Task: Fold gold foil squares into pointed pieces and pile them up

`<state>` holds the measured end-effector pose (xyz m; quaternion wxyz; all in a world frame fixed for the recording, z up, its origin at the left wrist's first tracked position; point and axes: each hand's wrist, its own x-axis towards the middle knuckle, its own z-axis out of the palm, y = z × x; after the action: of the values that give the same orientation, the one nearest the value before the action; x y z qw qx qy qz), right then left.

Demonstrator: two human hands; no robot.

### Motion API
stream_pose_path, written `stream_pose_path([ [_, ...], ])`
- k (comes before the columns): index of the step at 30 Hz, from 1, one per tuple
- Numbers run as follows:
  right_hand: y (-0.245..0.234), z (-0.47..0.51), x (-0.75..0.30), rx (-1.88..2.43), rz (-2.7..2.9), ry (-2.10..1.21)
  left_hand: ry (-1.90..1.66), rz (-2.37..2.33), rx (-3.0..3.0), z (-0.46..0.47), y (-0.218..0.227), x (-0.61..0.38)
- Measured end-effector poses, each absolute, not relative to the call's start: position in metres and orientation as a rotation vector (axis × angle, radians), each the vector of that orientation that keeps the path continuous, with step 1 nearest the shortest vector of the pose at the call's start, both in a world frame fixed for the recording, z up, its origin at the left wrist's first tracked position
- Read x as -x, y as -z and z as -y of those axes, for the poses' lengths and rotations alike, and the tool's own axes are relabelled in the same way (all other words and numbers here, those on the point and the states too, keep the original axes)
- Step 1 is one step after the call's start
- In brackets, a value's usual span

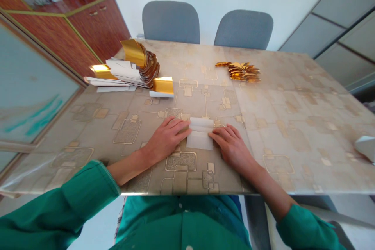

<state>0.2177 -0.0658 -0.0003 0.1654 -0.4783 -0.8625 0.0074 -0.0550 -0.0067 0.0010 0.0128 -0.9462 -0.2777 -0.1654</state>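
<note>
A small white paper sheet [200, 139], partly folded, lies flat on the patterned table [293, 125] near its front edge. My left hand [166, 137] lies flat on the table with its fingers stretched over the paper's left edge. My right hand [231, 144] rests at the paper's right edge, fingertips pressing on it. Both hands lie with fingers extended and neither one grips the sheet.
A stack of gold-and-white paper sheets [125, 71] sits at the back left, with one folded gold piece [162, 86] beside it. A pile of folded gold shapes [240, 71] lies at the back centre. Two grey chairs [171, 21] stand behind the table. A white object [366, 146] sits at the right edge.
</note>
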Motion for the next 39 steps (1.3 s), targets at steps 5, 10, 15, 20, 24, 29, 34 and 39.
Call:
stream_pose_path([
  [5,-0.002,0.066,-0.215,1.364,2.464,-0.004,0.575,0.749,2.973,0.014,-0.001,0.034],
  [10,-0.002,0.064,-0.208,1.395,2.43,0.008,0.506,0.717,2.987,0.014,0.004,0.03],
  [15,-0.001,0.065,-0.212,1.381,2.434,0.047,0.507,0.743,2.994,0.013,0.007,0.032],
  [20,-0.003,0.066,-0.221,1.378,2.399,0.047,0.565,0.79,3.032,0.012,0.008,0.033],
  [24,-0.009,0.059,-0.227,1.426,2.323,-0.027,0.58,0.811,3.042,0.014,0.007,0.033],
  [29,-0.017,0.024,-0.229,1.433,2.19,-0.25,0.512,0.861,3.011,0.015,0.004,0.02],
  [34,-0.011,-0.013,-0.217,1.423,2.199,-0.376,0.501,0.879,3.003,0.012,0.002,0.005],
  [39,-0.001,-0.012,-0.211,1.503,2.222,-0.384,0.563,0.849,3.027,0.011,0.004,0.008],
])
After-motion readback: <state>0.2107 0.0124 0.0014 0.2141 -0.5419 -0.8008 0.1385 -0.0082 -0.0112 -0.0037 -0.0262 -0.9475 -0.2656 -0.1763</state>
